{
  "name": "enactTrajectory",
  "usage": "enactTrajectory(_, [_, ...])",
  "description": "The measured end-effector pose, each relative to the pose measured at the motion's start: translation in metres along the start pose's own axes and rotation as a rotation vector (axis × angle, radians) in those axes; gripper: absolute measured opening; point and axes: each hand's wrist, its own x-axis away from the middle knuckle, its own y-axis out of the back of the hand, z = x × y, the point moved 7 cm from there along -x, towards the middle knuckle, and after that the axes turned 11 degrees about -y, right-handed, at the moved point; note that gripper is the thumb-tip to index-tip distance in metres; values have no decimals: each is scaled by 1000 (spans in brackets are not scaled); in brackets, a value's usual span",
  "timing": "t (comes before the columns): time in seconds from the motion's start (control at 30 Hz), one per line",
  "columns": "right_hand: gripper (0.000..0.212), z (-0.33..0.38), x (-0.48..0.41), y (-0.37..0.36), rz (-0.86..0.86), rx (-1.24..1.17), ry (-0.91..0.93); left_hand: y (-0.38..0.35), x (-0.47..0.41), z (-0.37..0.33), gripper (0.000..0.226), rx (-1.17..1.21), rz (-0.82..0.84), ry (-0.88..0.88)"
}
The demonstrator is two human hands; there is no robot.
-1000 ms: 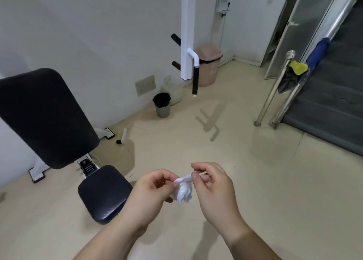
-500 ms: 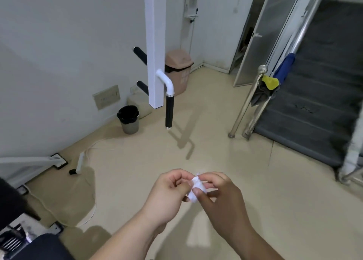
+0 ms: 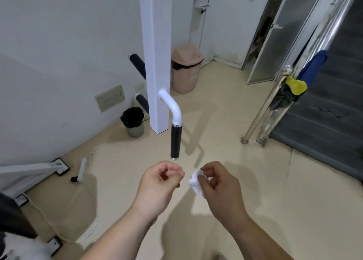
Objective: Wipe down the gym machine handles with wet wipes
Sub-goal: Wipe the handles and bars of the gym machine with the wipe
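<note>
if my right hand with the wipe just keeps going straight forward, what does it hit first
Most likely the black foam grip hanging from the curved white tube, just ahead and slightly left of the right hand holding the white wet wipe. Depth is unclear; nothing else shows between them.

Matt black handle (chrome-capped); soft white wipe, glossy floor

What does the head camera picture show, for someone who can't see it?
A person's right hand pinches a small white wet wipe while the left hand, loosely curled and empty, is beside it. Just beyond hangs a black handle on a white gym machine post; two bins stand by the wall.
</note>
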Motion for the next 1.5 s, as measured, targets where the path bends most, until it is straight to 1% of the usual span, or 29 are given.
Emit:
enactTrajectory(0.07, [21,4,-28,-1,44,-19,36,3,-16,-4,5,2,-86,-14])
enactTrajectory(0.2, [24,-3,-89,-5,190,-57,40,-1,-43,-11,19,-47,-239,-40])
enactTrajectory(0.27, [28,-14,-117,-9,256,-98,25,-3,-51,-17,17,-97,-348,-60])
enactTrajectory(0.37, [31,-22,-146,-19,383,-133,41,-8,-60,-32,4,-182,-517,-120])
enactTrajectory(0.43, [29,-22,-160,-26,457,-156,53,-12,-64,-42,5,-238,-622,-127])
enactTrajectory(0.5, [29,-21,-171,-32,495,-205,63,-16,-66,-52,7,-303,-707,-125])
enactTrajectory(0.6, [25,-22,-182,-42,545,-294,71,-22,-70,-63,9,-350,-789,-146])
enactTrajectory(0.7, [18,-24,-191,-51,589,-349,64,-26,-75,-68,10,-376,-828,-139])
enactTrajectory(0.73, [18,-26,-193,-55,612,-371,43,-27,-77,-69,11,-391,-838,-134])
enactTrajectory(0.8, [27,-24,-196,-62,657,-422,4,-28,-79,-72,16,-424,-853,-136])
enactTrajectory(0.87, [26,-16,-199,-63,668,-462,5,-28,-81,-73,15,-470,-856,-130])
enactTrajectory(0.97, [6,12,-202,-56,653,-541,104,-28,-82,-76,11,-544,-852,-125])
enactTrajectory(1.0, [4,23,-201,-54,653,-563,160,-28,-82,-77,10,-575,-848,-126])
enactTrajectory(1.07, [7,39,-199,-53,675,-605,227,-29,-82,-78,10,-640,-844,-140])
enactTrajectory(1.17, [15,45,-195,-62,694,-607,252,-30,-84,-76,11,-679,-853,-153])
enactTrajectory(1.27, [15,32,-188,-72,647,-603,273,-32,-84,-75,14,-675,-870,-166])
enactTrajectory(1.4, [18,-1,-180,-86,598,-593,232,-30,-85,-72,19,-644,-876,-150])
enactTrajectory(1.5, [27,-34,-178,-105,626,-538,51,-27,-84,-72,21,-653,-871,-141])
